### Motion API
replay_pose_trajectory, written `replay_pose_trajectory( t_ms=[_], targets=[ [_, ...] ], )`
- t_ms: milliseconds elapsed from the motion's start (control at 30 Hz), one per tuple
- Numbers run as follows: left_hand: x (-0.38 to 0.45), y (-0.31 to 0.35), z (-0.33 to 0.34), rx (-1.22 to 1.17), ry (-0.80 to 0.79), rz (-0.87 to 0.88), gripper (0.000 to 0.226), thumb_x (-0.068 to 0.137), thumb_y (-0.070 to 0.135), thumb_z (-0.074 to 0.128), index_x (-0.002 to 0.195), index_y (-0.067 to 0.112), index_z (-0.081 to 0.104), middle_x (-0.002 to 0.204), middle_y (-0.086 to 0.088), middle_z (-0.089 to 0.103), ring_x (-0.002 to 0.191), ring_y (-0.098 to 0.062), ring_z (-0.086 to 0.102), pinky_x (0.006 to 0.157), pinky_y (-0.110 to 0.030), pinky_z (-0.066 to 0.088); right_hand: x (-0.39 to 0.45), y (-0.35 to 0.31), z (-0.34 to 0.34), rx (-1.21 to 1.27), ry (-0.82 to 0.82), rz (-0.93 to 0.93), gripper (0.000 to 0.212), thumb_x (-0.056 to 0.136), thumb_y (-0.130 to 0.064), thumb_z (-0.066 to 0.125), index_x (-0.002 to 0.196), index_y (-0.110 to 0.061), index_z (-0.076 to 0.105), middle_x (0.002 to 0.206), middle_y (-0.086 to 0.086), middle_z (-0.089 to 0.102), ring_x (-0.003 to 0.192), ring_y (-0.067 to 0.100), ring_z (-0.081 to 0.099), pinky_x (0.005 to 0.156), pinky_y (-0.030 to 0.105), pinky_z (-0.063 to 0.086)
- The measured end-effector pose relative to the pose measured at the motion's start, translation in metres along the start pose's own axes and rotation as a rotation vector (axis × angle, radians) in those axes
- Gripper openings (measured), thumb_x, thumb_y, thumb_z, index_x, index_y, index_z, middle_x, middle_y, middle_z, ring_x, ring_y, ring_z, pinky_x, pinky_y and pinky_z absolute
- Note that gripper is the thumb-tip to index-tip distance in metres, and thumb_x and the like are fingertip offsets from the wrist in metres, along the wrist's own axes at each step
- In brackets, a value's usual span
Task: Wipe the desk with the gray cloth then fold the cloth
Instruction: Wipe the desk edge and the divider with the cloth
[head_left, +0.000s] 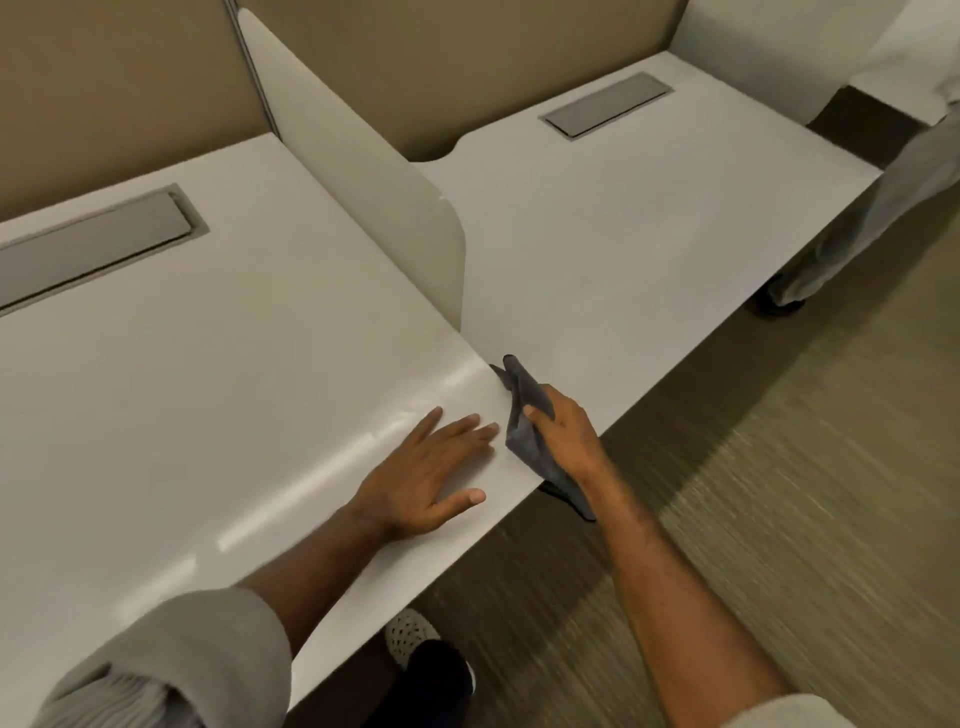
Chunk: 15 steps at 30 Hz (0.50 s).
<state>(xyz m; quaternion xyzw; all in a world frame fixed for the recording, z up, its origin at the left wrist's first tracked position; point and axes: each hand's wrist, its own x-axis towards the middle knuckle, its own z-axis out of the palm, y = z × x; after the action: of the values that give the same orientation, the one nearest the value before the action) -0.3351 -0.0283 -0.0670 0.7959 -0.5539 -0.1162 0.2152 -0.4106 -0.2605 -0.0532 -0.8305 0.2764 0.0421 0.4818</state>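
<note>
The white desk (218, 395) runs from lower left to upper right. My left hand (431, 473) lies flat on it near the front edge, fingers spread, holding nothing. My right hand (566, 431) grips the gray cloth (524, 415) at the desk's front edge. The cloth is bunched; one end points up onto the desk surface, the other hangs down past the edge below my wrist.
A white divider panel (374, 171) stands upright between two desk sections. Each section has a gray cable flap (98, 244) (605, 106). Tan partition walls rise behind. A person's trouser leg (852, 218) stands at the right on the carpet (779, 493). My shoe (415, 639) shows below the desk.
</note>
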Motion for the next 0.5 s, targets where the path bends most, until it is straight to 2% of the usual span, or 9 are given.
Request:
replay_pose_trajectory(
  t_ms=[133,233,300,367,433,500],
  targets=[
    [-0.002,0.003,-0.003,-0.039,0.01,-0.028,0.072,0.099,0.065,0.032,0.159,0.026,0.029,0.166,0.004,0.029,0.152,0.009,-0.006,0.127,-0.03,-0.014,0.018,-0.027,0.002,-0.116,-0.101,-0.032,0.037,0.106,-0.032,0.046,0.14,-0.023,0.053,0.129,0.002,0.066,0.117,0.024,0.062,0.1,0.043,0.052],
    [-0.002,0.006,-0.004,-0.002,0.107,-0.006,0.07,0.1,0.064,0.036,0.155,0.021,0.036,0.162,0.0,0.035,0.148,0.01,-0.018,0.121,-0.02,-0.02,0.023,-0.046,0.005,-0.13,-0.117,-0.062,0.051,0.097,-0.061,0.038,0.135,-0.032,0.054,0.121,-0.008,0.064,0.109,0.018,0.063,0.098,0.038,0.051],
    [-0.001,0.006,-0.006,-0.023,0.056,-0.042,0.072,0.1,0.065,0.037,0.159,0.024,0.031,0.164,0.0,0.033,0.148,0.007,-0.016,0.121,-0.021,-0.022,0.023,-0.052,0.006,-0.144,-0.12,-0.114,0.044,0.099,-0.055,0.045,0.14,-0.041,0.048,0.126,-0.01,0.062,0.115,0.017,0.063,0.098,0.033,0.05],
    [0.001,0.006,-0.01,-0.047,-0.054,-0.076,0.072,0.1,0.064,0.037,0.161,0.028,0.021,0.169,0.004,0.024,0.152,0.004,-0.011,0.125,-0.03,-0.018,0.019,-0.057,0.002,-0.16,-0.114,-0.196,0.051,0.099,-0.045,0.053,0.145,-0.058,0.036,0.131,-0.018,0.056,0.122,0.012,0.059,0.1,0.027,0.047],
    [0.004,0.005,-0.016,-0.064,-0.107,-0.077,0.072,0.101,0.058,0.039,0.162,0.027,0.018,0.169,0.005,0.022,0.157,-0.002,0.001,0.128,-0.04,-0.01,0.014,-0.065,-0.005,-0.025,-0.075,-0.188,0.045,0.09,-0.057,0.048,0.13,-0.075,0.038,0.128,-0.031,0.057,0.125,0.009,0.059,0.1,0.021,0.046],
    [0.004,0.008,-0.025,-0.109,-0.117,-0.092,0.069,0.101,0.052,0.044,0.162,0.026,0.022,0.169,0.004,0.025,0.158,-0.005,0.008,0.129,-0.04,-0.008,0.01,-0.071,-0.01,0.063,-0.029,-0.234,0.046,0.081,-0.063,0.048,0.124,-0.08,0.041,0.123,-0.047,0.056,0.122,-0.006,0.057,0.1,0.013,0.045]
  ],
)
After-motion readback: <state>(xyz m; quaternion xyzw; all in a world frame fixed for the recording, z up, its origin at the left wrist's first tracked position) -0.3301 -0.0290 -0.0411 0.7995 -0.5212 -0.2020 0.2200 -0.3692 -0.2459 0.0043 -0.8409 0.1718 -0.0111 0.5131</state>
